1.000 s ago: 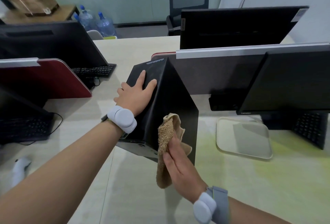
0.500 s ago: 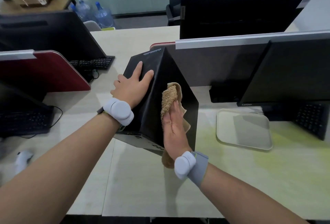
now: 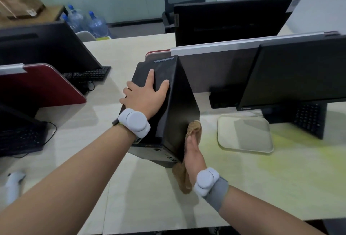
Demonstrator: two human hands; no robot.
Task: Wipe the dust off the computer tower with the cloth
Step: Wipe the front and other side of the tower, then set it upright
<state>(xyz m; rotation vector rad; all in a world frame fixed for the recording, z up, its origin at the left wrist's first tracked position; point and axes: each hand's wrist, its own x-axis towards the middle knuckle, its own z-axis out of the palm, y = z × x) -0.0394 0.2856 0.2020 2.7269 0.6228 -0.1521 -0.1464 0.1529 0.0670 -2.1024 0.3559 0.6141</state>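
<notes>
The black computer tower stands tilted on the pale desk, its top leaning left. My left hand lies flat on its upper left face, fingers spread, steadying it. My right hand presses a tan cloth against the lower right edge of the tower's right side panel. Part of the cloth hangs below my palm near the wrist, over the desk. Both wrists carry grey bands with white pods.
A pale green tray lies right of the tower. A monitor and keyboard stand further right, behind a grey divider. A red divider, another monitor and keyboards sit left. A white controller rests near the left edge.
My right hand slid the cloth up the tower's right panel, then back down to its lower right edge. My left hand stayed on the tower's top.
</notes>
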